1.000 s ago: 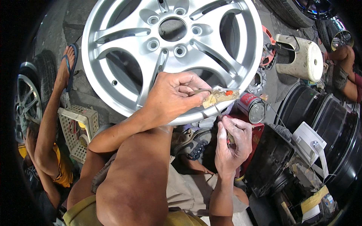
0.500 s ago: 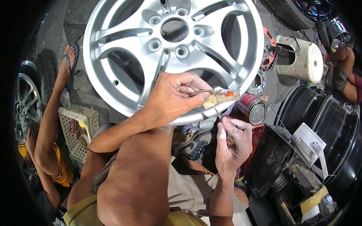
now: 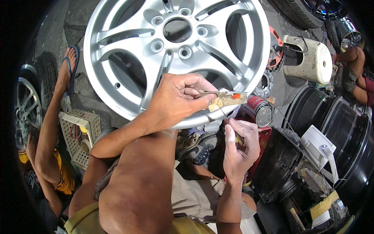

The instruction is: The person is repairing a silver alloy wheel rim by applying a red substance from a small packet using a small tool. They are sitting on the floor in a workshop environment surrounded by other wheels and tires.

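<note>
My left hand [image 3: 183,97] is closed, pinching a narrow beige-brown strip [image 3: 222,100] between thumb and fingers. A small orange-red dab [image 3: 236,96] sits near the strip's far end. Below it, my right hand [image 3: 242,150], whitened with dust or powder, is closed around a thin, pointed tool [image 3: 225,114]. Its slim tip reaches up to the lower edge of the strip; whether they touch I cannot tell. Part of the tool is hidden by my fingers. Just beyond both hands lies a large silver wheel rim [image 3: 171,44], with its near edge above my bent knee.
Right of the rim are a red can [image 3: 259,107], a dirty white stool [image 3: 311,58] and stacked black rims [image 3: 319,113]. A white boxy object [image 3: 317,144] leans there. A plastic basket [image 3: 65,130] stands left. Other people's legs [image 3: 54,113] show at both sides.
The whole view has shifted slightly, so the rim sits a little further left. Both hands keep nearly the same pose, with the tool's tip still by the strip.
</note>
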`<state>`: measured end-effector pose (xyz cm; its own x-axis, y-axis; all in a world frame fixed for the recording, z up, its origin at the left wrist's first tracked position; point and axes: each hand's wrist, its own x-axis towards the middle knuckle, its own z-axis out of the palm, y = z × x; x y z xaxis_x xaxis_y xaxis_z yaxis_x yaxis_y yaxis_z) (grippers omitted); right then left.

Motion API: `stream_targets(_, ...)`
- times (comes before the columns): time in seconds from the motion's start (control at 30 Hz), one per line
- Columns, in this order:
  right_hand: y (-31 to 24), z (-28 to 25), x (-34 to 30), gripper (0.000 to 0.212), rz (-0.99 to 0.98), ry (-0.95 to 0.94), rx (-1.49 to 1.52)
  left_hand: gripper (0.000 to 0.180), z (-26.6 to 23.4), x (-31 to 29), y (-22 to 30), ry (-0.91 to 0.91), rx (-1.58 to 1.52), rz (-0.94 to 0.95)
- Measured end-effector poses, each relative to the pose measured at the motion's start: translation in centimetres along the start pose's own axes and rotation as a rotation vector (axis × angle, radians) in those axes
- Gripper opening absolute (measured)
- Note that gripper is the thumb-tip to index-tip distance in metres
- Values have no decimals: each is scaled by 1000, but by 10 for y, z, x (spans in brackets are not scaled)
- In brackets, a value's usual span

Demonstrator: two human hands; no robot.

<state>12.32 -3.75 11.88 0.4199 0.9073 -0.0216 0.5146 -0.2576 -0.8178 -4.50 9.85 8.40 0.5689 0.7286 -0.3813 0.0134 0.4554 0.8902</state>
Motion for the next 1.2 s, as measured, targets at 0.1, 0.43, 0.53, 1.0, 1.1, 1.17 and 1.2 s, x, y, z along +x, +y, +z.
stream_targets(0.1, 2, -2, -2, 15, 174, -32, 121, 18, 1, 0, 2, -24, -15, -16)
stream_targets(0.43, -3, -1, -3, 15, 298, -112, 282, 18, 1, 0, -2, -10, -7, 29)
stream_targets(0.53, 3, 2, -1, 19, 51, -19, 92, 18, 0, 3, -4, -12, -194, -64)
stream_targets(1.0, 5, 19, -12, 34, -218, 15, -216, 20, -7, 8, -9, 49, -276, -107)
stream_targets(1.1, 0, 13, -14, 28, -166, -9, -168, 19, -10, 8, -12, 122, -273, -52)
stream_targets(1.17, 2, 9, -21, 15, -53, 12, -51, 19, -10, 9, -16, 158, -296, -6)
stream_targets(1.2, 0, 8, -28, 14, 84, 39, 62, 19, -8, 10, -19, 169, -312, 21)
